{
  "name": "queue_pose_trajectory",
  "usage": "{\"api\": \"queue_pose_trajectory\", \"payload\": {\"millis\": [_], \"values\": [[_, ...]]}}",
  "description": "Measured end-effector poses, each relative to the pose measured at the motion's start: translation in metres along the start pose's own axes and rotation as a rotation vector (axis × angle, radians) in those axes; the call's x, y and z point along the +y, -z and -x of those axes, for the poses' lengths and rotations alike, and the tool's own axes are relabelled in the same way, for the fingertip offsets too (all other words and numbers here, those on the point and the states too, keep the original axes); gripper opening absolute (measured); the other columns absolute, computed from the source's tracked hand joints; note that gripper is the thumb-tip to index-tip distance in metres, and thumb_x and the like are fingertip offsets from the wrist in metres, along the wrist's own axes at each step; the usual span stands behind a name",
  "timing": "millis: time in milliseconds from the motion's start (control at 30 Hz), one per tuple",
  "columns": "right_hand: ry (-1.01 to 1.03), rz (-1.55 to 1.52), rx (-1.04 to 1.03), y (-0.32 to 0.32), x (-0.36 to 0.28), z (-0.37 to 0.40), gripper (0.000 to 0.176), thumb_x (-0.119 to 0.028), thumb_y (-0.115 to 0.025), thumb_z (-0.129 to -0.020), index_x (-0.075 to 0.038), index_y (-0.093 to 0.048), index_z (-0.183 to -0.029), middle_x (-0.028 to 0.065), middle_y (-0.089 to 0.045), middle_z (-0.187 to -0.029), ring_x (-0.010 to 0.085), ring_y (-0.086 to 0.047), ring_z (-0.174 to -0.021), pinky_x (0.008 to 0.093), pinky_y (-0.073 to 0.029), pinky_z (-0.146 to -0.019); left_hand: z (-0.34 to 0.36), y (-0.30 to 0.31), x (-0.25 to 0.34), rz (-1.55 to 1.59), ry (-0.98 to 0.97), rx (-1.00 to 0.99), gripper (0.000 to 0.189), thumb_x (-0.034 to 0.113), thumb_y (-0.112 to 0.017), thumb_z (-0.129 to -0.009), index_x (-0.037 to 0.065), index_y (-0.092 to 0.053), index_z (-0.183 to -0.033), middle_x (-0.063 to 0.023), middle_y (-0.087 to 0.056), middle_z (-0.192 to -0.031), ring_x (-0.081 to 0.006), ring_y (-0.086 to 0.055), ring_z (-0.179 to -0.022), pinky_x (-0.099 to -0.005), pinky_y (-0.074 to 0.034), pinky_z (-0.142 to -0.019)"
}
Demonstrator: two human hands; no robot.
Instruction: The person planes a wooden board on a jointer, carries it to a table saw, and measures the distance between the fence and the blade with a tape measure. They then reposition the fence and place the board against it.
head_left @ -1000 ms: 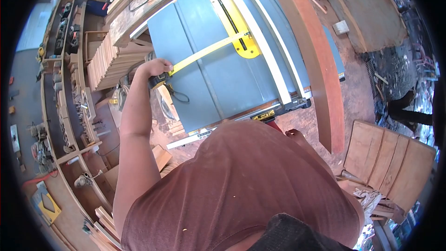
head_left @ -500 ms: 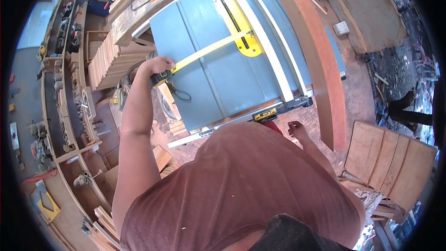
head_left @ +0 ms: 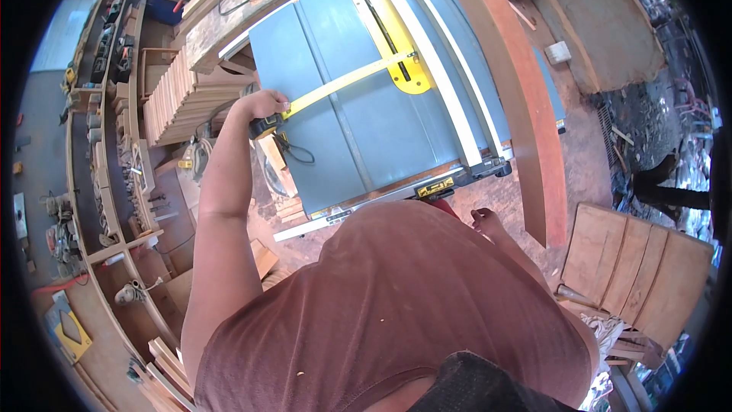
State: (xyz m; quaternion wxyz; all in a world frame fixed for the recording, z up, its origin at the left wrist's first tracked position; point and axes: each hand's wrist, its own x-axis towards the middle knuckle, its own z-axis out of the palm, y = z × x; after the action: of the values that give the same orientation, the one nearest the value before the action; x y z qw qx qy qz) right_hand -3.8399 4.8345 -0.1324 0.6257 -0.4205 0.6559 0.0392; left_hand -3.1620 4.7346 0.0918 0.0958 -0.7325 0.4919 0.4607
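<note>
My left hand (head_left: 268, 104) is closed around a yellow and black tape measure (head_left: 264, 127) at the left edge of a table saw's blue-grey top (head_left: 381, 130). Its yellow blade (head_left: 347, 80) stretches across the top, over the yellow throat plate (head_left: 414, 80), with its end close to the long pale fence (head_left: 438, 69). Beside the tape case a dark cord loop (head_left: 299, 154) hangs over the saw top. My right hand (head_left: 488, 223) hangs low by my body, beyond the saw's front rail. Its fingers look curled; whatever they may hold is too small to make out.
A long reddish-brown board (head_left: 534, 122) runs along the saw's right side. Stacked wood strips (head_left: 171, 103) stand at the left, near shelves of tools (head_left: 103, 160). A wooden panel (head_left: 637, 263) leans at the lower right. A white block (head_left: 558, 52) lies farther back.
My right hand has dropped slightly towards my body and its fingers have curled more. The left hand keeps its hold on the tape measure. The view has shifted a little.
</note>
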Motion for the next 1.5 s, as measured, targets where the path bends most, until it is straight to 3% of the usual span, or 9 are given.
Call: {"api": "queue_pose_trajectory", "payload": {"millis": [300,400,500,733,833,1067,1267,1400,1500], "values": [[0.026,0.148,0.012,0.005,-0.031,0.021,0.044,-0.04,-0.06,-0.09,0.002,-0.062,-0.101,0.0086,-0.065,-0.071,0.0161,-0.063,-0.061,0.029,-0.049,-0.051,0.043,-0.011,0.02,-0.036,-0.012,0.091,0.031,0.031,-0.06,-0.091,0.006,-0.067,-0.108,-0.0081,-0.068,-0.092,-0.0184,-0.061,-0.085,-0.0341,-0.047,-0.079],[0.091,0.202,0.037,0.0,-0.037,0.033,0.045,-0.041,-0.059,-0.09,0.003,-0.063,-0.098,0.0101,-0.065,-0.072,0.0176,-0.063,-0.061,0.0308,-0.051,-0.057,0.079,-0.028,-0.025,0.129,-0.022,0.125,0.027,0.027,-0.056,-0.095,0.003,-0.068,-0.097,-0.0015,-0.066,-0.082,-0.0115,-0.058,-0.074,-0.0295,-0.047,-0.071],[0.157,0.352,0.028,-0.002,-0.024,0.023,0.046,-0.04,-0.059,-0.09,0.004,-0.063,-0.102,0.013,-0.067,-0.078,0.0198,-0.065,-0.069,0.0317,-0.051,-0.065,0.111,-0.061,-0.093,0.739,0.02,0.22,0.026,0.025,-0.055,-0.095,0.002,-0.066,-0.091,0.0005,-0.064,-0.078,-0.0096,-0.056,-0.069,-0.0266,-0.047,-0.065],[0.195,0.57,-0.025,-0.013,-0.048,0.038,0.047,-0.04,-0.059,-0.09,0.005,-0.062,-0.105,0.0141,-0.068,-0.081,0.0199,-0.066,-0.072,0.0317,-0.051,-0.067,0.092,-0.213,-0.251,1.604,0.451,0.374,0.024,0.026,-0.048,-0.097,0.006,-0.06,-0.1,-0.01,-0.066,-0.086,-0.0237,-0.066,-0.073,-0.0437,-0.056,-0.07],[0.211,0.644,-0.024,-0.026,-0.064,0.052,0.048,-0.04,-0.059,-0.091,0.005,-0.062,-0.106,0.0146,-0.068,-0.082,0.02,-0.066,-0.074,0.0317,-0.051,-0.068,0.092,-0.256,-0.242,1.865,0.493,0.3,0.026,0.027,-0.047,-0.098,0.005,-0.058,-0.102,-0.0106,-0.067,-0.087,-0.0245,-0.066,-0.075,-0.0426,-0.057,-0.074],[0.153,0.392,0.01,-0.077,-0.106,0.108,0.044,-0.036,-0.062,-0.09,0.002,-0.061,-0.112,0.0148,-0.069,-0.092,0.0168,-0.064,-0.082,0.0305,-0.05,-0.073,0.077,-0.293,-0.216,2.083,0.11,0.032,0.023,0.022,-0.047,-0.091,0.006,-0.06,-0.101,-0.0085,-0.067,-0.091,-0.0239,-0.066,-0.082,-0.0446,-0.053,-0.082],[0.216,0.243,-0.027,-0.076,-0.035,0.136,0.04,-0.031,-0.066,-0.088,0.001,-0.061,-0.111,0.0126,-0.068,-0.088,0.0144,-0.063,-0.08,0.0295,-0.05,-0.071,0.024,-0.27,-0.202,2.072,0.087,0.136,0.015,0.019,-0.048,-0.089,0.01,-0.057,-0.095,-0.0038,-0.062,-0.08,-0.0215,-0.065,-0.076,-0.0419,-0.055,-0.074],[0.181,0.375,0.167,-0.079,-0.004,0.175,0.044,-0.033,-0.066,-0.087,0.001,-0.059,-0.113,0.0124,-0.068,-0.088,0.0152,-0.063,-0.078,0.03,-0.05,-0.07,0.012,-0.247,-0.182,1.928,-0.08,0.446,0.018,0.012,-0.047,-0.085,0.014,-0.042,-0.103,-0.0078,-0.053,-0.087,-0.0241,-0.059,-0.071,-0.0454,-0.055,-0.067],[0.054,0.431,0.273,-0.082,0.033,0.182,0.047,-0.035,-0.067,-0.086,0.0,-0.057,-0.116,0.0118,-0.068,-0.089,0.0163,-0.063,-0.076,0.0306,-0.051,-0.07,-0.015,-0.25,-0.189,2.008,-0.008,0.306,0.016,0.013,-0.046,-0.087,0.014,-0.043,-0.103,-0.0077,-0.053,-0.087,-0.0244,-0.059,-0.073,-0.0451,-0.055,-0.066]]}}
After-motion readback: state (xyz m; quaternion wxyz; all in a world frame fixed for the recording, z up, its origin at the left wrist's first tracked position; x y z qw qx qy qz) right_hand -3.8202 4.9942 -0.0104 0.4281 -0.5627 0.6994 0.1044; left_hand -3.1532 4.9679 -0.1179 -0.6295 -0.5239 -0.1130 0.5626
